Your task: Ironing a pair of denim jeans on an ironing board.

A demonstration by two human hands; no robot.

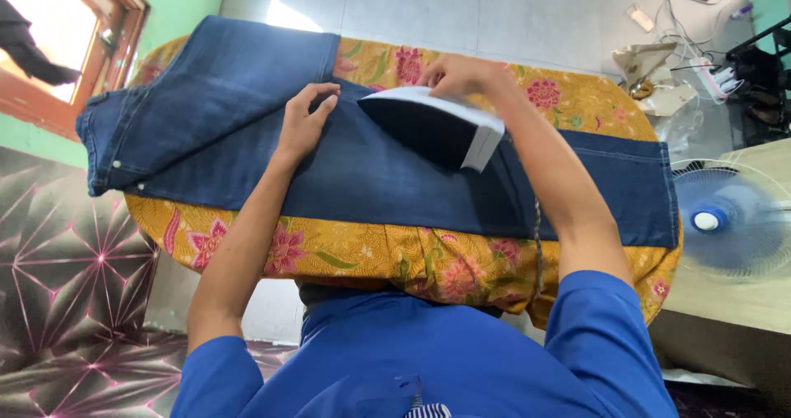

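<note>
Hands press a wedge-shaped iron [437, 126] onto smooth denim jeans [371, 171].

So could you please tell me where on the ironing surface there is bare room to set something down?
Free patches: the yellow floral cover along the near edge below the dark blue jeans, and its far right corner above the leg. Crowded: the middle, where the left hand presses the denim and the right hand rests on the white and black iron.
</note>
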